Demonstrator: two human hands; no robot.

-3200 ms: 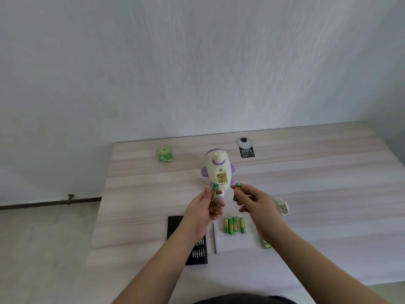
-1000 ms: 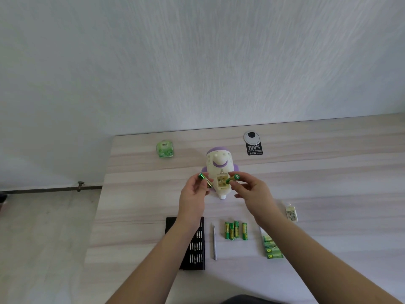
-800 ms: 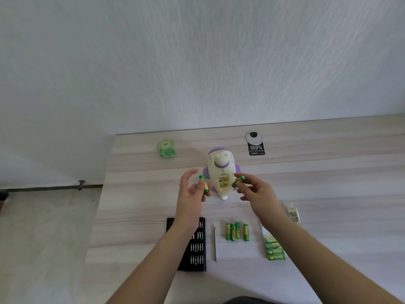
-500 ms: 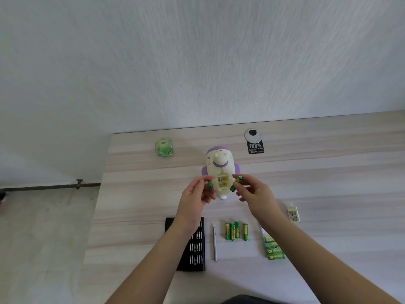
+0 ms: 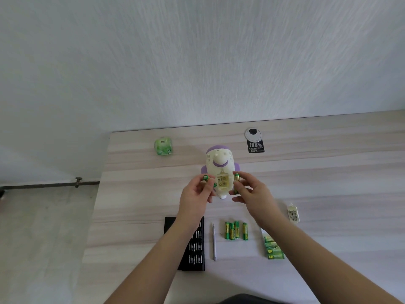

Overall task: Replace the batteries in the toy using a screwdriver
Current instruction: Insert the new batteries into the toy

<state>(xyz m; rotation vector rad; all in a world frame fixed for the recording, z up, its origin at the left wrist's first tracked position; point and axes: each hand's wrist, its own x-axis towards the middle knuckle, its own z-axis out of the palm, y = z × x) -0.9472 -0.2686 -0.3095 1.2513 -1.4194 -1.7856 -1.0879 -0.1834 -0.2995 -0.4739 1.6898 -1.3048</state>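
Already the toy (image 5: 221, 172) lies on the counter (image 5: 328, 183) with its battery bay uncovered. Each hand, left (image 5: 194, 197) and right (image 5: 255, 195), pinches a battery (image 5: 205, 177) beside it. Loading, refitting the cover (image 5: 293, 213) and screwing remain; the screwdriver (image 5: 214, 242) lies nearer the person.

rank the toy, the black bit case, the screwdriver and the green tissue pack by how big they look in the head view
1. black bit case, partly behind the left arm
2. toy
3. green tissue pack, farther away, so unsure
4. screwdriver, long but very thin

1 toy (image 5: 220, 163), 4 loose batteries (image 5: 236, 231) on the table, 1 screwdriver (image 5: 214, 242), 1 bit case (image 5: 195, 244), 2 hands (image 5: 195, 194).
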